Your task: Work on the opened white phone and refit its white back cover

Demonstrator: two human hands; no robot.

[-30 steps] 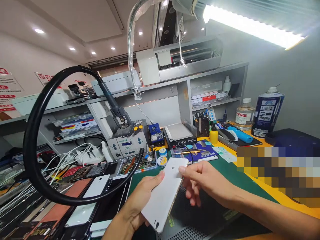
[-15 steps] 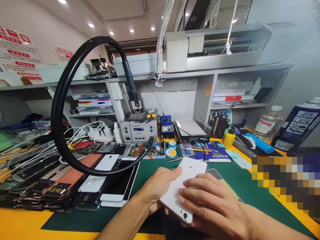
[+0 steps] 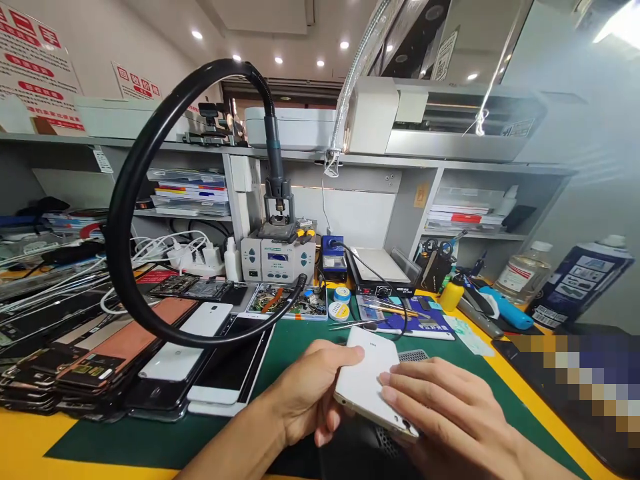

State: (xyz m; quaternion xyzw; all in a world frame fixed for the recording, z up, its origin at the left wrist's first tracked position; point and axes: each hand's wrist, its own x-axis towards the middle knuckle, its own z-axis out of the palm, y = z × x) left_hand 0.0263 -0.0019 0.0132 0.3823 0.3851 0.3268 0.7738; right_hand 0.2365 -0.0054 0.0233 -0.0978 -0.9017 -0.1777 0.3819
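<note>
A white smartphone (image 3: 369, 373), its back facing up with a small logo and a camera lens near the lower right corner, is held above a green work mat (image 3: 295, 347). My left hand (image 3: 320, 380) grips its left edge, thumb on the back and fingers curled underneath. Across the right part of the back lie the fingers of my right hand (image 3: 445, 407); its thumb is hidden. Beneath the phone, a grey perforated piece (image 3: 413, 356) shows on the mat, partly covered.
Stacked phones and screens (image 3: 115, 347) fill the left. A black hose (image 3: 117, 200) loops from the hot-air station (image 3: 277, 260). Tweezers (image 3: 353, 324) lie behind the phone. A yellow bottle (image 3: 451, 293) and a clear bottle (image 3: 523, 273) stand at the right.
The phone has turned and tilted in my hands, so its lower edge now shows and its camera end points further right. My right hand has shifted slightly right. The camera view has tilted.
</note>
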